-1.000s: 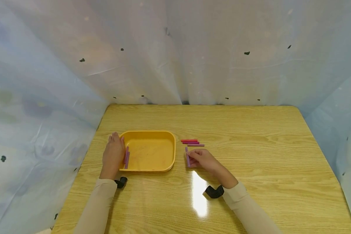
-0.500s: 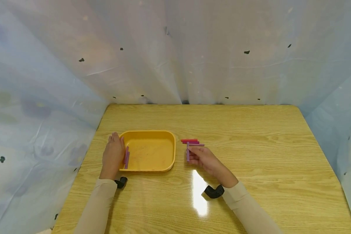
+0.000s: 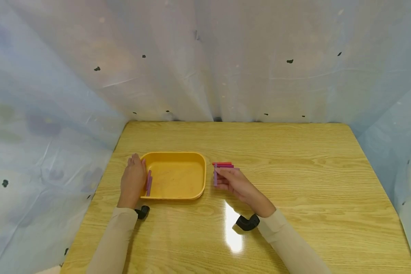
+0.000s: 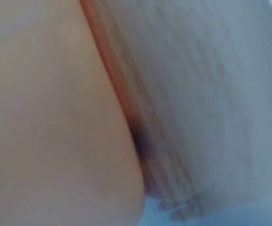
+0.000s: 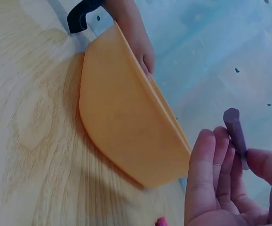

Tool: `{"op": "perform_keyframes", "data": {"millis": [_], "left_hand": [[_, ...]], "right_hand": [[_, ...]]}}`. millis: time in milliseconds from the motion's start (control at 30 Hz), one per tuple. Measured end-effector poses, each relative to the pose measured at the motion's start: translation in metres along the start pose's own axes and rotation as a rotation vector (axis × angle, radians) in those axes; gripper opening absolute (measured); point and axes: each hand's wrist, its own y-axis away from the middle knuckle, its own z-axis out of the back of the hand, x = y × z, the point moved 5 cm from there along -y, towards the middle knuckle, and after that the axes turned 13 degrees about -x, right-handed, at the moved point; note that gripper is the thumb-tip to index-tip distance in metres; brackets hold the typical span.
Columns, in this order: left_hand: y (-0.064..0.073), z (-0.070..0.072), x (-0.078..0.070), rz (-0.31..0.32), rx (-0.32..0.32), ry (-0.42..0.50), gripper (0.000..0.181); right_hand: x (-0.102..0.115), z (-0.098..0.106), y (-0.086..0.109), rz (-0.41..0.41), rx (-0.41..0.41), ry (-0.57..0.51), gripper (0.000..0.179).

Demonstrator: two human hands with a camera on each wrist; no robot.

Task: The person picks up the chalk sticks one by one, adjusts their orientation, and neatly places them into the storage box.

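A yellow tray stands left of the middle of the table, with purple sticks lying along its left side. My left hand rests at the tray's left wall, fingers pointing away from me; part of that wall is hidden under it. To the right of the tray, my right hand pinches a slim purple stick between thumb and fingers. In the right wrist view the stick has a flat, faceted end. Just beyond that hand lie a red stick, a magenta stick and another purple stick, partly covered.
The wooden table extends to the right and towards me. A pale plastic sheet hangs behind and at both sides. Each wrist carries a black mount. The left wrist view is too blurred to show the hand's contact.
My right hand has lifted the purple stick and moved it slightly away from me, then left towards the tray. The left hand and tray have stayed in place.
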Motion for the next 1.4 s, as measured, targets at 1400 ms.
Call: {"op": "perform_keyframes", "data": {"millis": [1400], "left_hand": [[-0.002,-0.013,0.013,0.151,0.234,0.06,0.061]], "right_hand": [[-0.009,-0.067,0.001,0.022,0.111,0.107,0.025]]}}
